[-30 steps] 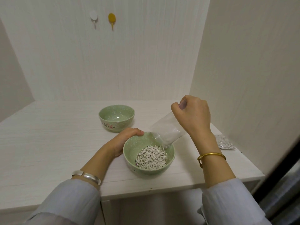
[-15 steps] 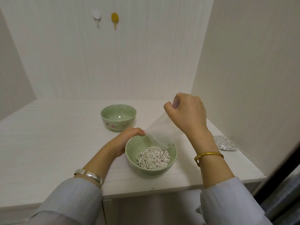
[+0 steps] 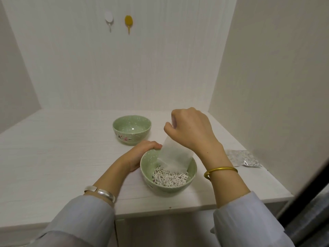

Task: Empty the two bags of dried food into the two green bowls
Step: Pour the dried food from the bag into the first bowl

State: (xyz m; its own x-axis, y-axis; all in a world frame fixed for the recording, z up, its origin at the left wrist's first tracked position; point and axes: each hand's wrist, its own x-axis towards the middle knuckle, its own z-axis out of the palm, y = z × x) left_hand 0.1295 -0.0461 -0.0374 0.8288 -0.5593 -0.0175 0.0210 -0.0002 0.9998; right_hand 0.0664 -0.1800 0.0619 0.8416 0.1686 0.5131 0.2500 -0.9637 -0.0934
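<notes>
Left hand (image 3: 142, 154) curled round the near green bowl's (image 3: 147, 168) far-left rim, grip clamped there to steady it on the table (image 3: 53, 157). Far green bowl (image 3: 131, 130) behind, apparently empty. Pale dried sticks (image 3: 170, 178) heaped in the near bowl. Clear bag (image 3: 175, 155) held mouth-down over that heap, seemingly drained, right hand's (image 3: 190, 129) grip pinched on its upper end. Second bag (image 3: 243, 157), unopened by the look of it, flat at the table's right edge. Step in hand, probably: finishing the first pour. Next move likely called for: setting down the spent bag, reaching right for the full one, pouring into the far bowl.
</notes>
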